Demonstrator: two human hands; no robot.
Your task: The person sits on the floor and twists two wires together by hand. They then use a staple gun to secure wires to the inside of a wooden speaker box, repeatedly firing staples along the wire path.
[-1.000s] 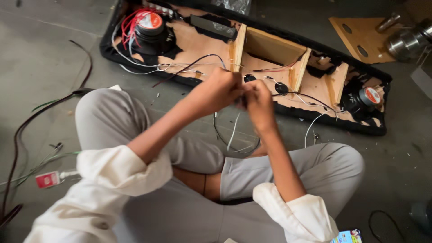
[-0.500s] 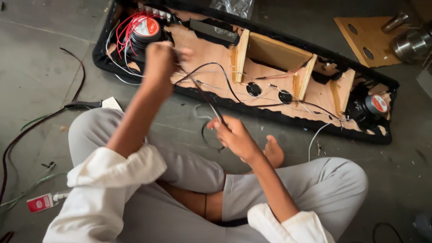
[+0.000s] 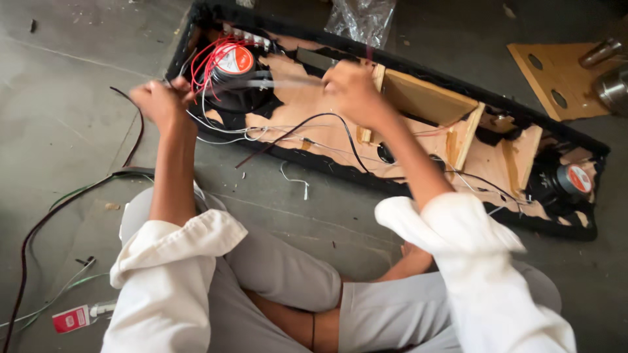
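Over the speaker box [image 3: 418, 98], right hand [image 3: 350, 91] closed around a thin tool [image 3: 281, 83].

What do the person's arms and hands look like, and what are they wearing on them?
Both arms wear loose white fabric sleeves, rolled up in thick, crumpled cuffs near the elbows, so the forearms are bare. The left hand and right hand are bare too: no gloves. No watch or bracelet shows on either wrist, and no rings can be made out, though the hands are a bit blurred.
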